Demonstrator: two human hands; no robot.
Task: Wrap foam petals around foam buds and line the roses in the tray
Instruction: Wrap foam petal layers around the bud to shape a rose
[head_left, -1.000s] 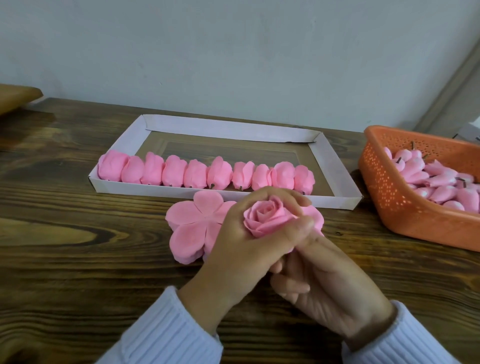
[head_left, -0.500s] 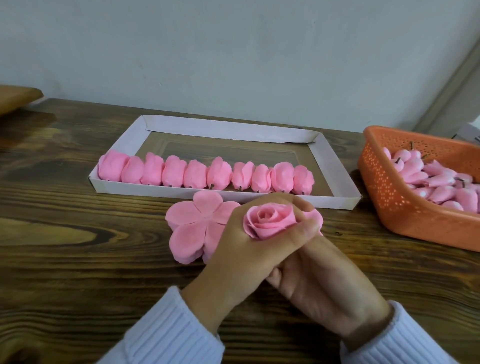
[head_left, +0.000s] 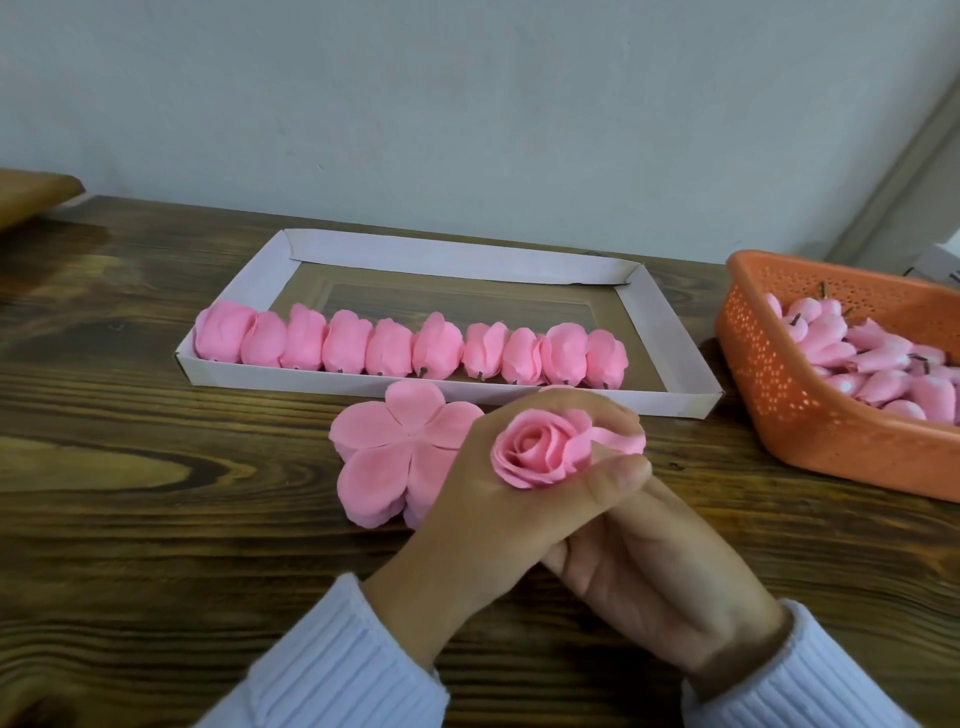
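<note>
A pink foam rose (head_left: 540, 449) with wrapped petals faces up at me. My left hand (head_left: 498, 509) curls its fingers and thumb round the rose. My right hand (head_left: 654, 577) lies under and behind the left, holding the rose from below; what its fingertips grasp is hidden. A stack of flat five-lobed pink petal sheets (head_left: 395, 452) lies on the table just left of my hands. Behind them the white paper tray (head_left: 670, 327) holds a row of several finished roses (head_left: 410, 345) along its near wall.
An orange perforated basket (head_left: 769, 374) at the right holds several pink foam buds (head_left: 878, 358) with dark stems. The wooden table (head_left: 130, 519) runs up to a pale wall. A brown wooden edge (head_left: 31, 195) shows at far left.
The rose has turned a little in my left hand, and its outer petals sit closer round the bud. Both hands stay in nearly the same place.
</note>
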